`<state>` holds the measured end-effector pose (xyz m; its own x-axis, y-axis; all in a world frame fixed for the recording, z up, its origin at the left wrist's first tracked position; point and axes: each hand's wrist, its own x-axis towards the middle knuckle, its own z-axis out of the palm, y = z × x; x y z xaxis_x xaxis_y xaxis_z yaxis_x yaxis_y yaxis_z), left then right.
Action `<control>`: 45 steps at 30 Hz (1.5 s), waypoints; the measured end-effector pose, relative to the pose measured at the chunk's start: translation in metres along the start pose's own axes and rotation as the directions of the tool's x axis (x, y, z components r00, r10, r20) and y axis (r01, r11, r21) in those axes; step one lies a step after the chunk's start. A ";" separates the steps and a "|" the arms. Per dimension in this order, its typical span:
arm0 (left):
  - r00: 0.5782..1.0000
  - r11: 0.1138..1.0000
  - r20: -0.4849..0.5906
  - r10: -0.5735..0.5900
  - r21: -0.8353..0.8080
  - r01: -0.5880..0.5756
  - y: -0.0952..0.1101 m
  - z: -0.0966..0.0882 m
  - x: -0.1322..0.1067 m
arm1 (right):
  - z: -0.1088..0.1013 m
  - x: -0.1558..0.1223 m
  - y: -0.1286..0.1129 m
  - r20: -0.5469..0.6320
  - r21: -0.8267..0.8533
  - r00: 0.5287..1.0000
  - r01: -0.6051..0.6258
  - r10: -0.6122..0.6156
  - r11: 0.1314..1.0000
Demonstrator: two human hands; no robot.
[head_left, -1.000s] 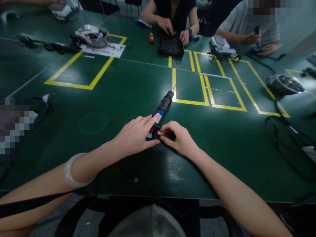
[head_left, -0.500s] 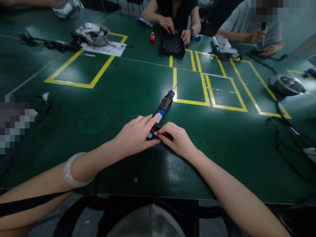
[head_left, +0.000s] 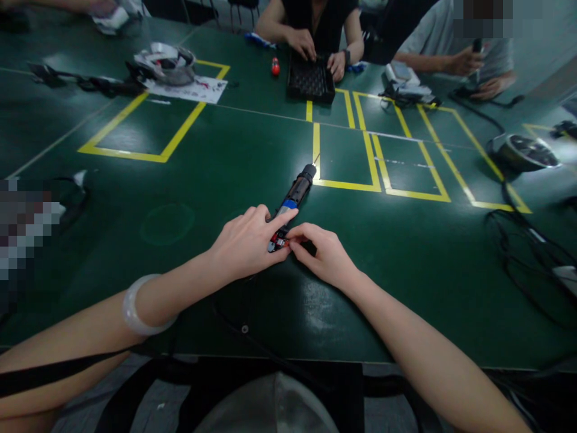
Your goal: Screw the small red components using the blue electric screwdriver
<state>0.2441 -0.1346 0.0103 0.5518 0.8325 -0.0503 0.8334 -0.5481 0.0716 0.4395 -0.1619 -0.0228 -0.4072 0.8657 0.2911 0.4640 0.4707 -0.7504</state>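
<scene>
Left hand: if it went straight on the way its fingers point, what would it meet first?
The electric screwdriver: the left hand touches its near end, index finger pointing along the barrel. The right hand sits just beside that line; depth is unclear.

Desk (head_left: 189, 180) mostly open, clutter at right and far edge.
Bare left of centre; tool (head_left: 295, 192) lies straight ahead, cables (head_left: 534, 236) crowd right side, black tray (head_left: 311, 81) far back.

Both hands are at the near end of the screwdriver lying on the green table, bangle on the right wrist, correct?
Not quite. The head view shows the bangle on the left wrist. The rest holds: left hand and right hand are at the near end of the screwdriver lying on the green table.
</scene>
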 end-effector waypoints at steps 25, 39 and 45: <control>0.858 0.854 0.077 -0.508 0.175 0.490 -0.223 -0.016 0.011 | -0.015 -0.002 0.012 0.028 -0.085 0.999 -0.031 0.034 0.996; 0.889 0.861 -0.060 -0.453 0.227 0.455 -0.192 -0.024 -0.001 | -0.017 -0.002 0.010 0.047 -0.098 0.998 -0.030 0.035 0.995; 0.846 0.813 -0.136 -0.516 0.231 0.534 -0.180 -0.027 -0.004 | -0.017 -0.001 0.009 0.066 -0.106 0.996 -0.045 0.053 0.993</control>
<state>0.0912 -0.0375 0.0251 0.0320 0.9979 0.0562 0.9797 -0.0202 -0.1992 0.4577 -0.1558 -0.0194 -0.4331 0.8761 0.2118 0.5630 0.4464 -0.6955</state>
